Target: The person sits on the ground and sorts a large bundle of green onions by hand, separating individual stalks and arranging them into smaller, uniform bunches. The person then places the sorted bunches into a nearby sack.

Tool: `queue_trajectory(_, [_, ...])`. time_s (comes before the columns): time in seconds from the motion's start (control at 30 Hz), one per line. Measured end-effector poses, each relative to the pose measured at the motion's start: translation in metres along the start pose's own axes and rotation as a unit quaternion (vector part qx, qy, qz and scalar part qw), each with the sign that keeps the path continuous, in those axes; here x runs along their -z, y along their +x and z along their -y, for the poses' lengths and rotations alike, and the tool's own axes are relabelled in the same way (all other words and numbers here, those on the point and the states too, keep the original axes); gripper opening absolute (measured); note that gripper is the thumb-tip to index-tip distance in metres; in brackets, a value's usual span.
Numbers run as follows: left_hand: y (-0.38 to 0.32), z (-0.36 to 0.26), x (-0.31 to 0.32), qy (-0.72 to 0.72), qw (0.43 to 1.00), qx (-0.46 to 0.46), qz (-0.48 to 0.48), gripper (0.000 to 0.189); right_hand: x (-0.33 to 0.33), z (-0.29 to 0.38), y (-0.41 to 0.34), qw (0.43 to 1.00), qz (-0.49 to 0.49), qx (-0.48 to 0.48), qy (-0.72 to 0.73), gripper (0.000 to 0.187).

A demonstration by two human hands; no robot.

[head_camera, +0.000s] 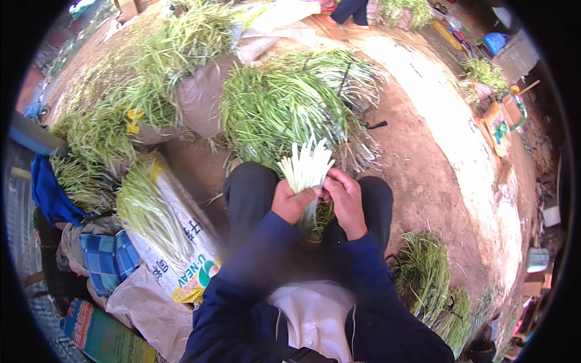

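Observation:
Between my knees, my left hand (292,200) grips a small bunch of garlic-chive-like stalks (305,167), its pale cut-looking ends fanned upward. My right hand (346,198) is closed around the other side of the same bunch, fingers meeting the left thumb. The green leaf ends (319,220) hang below, partly hidden by my hands and sleeves. Just beyond my knees lies a large heap of green stalks (286,109), white stem ends to the right. At my left, loose stalks (156,208) rest on a printed woven sack (199,254).
Leafy heaps (104,131) and a brown sack (204,97) lie to the far left. Bundled greens (424,272) stand beside my right leg. A blue checked cloth (102,261) and a printed carton (102,333) are at lower left. Another person's legs (352,11) show at the top.

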State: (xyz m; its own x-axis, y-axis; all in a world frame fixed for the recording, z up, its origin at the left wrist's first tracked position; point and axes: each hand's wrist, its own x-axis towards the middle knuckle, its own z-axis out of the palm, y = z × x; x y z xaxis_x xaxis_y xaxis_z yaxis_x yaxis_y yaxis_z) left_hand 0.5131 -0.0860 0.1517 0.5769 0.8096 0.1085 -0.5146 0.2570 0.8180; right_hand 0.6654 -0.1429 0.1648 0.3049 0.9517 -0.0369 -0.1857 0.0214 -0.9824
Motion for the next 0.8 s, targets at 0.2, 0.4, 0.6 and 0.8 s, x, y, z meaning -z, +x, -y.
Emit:
queue_trajectory(0.2, [0.0,0.0,0.0,0.017,1.0,0.017,0.002,0.022,-0.005,0.009,0.0,0.999,-0.03,-0.018,-0.03,0.014])
queue_trajectory(0.4, [-0.002,0.003,0.007,0.059,0.998,0.017,-0.028,0.032,-0.007,0.007,0.001,0.997,-0.025,0.002,-0.077,0.012])
queue_trajectory(0.6, [-0.008,0.003,0.016,0.047,0.997,0.026,-0.052,0.032,-0.014,-0.006,0.006,0.995,-0.014,0.061,-0.079,0.012])
queue_trajectory(0.8, [-0.008,0.002,0.014,0.051,0.995,0.035,-0.076,0.032,-0.015,-0.008,0.008,0.993,-0.022,0.072,-0.09,0.006])
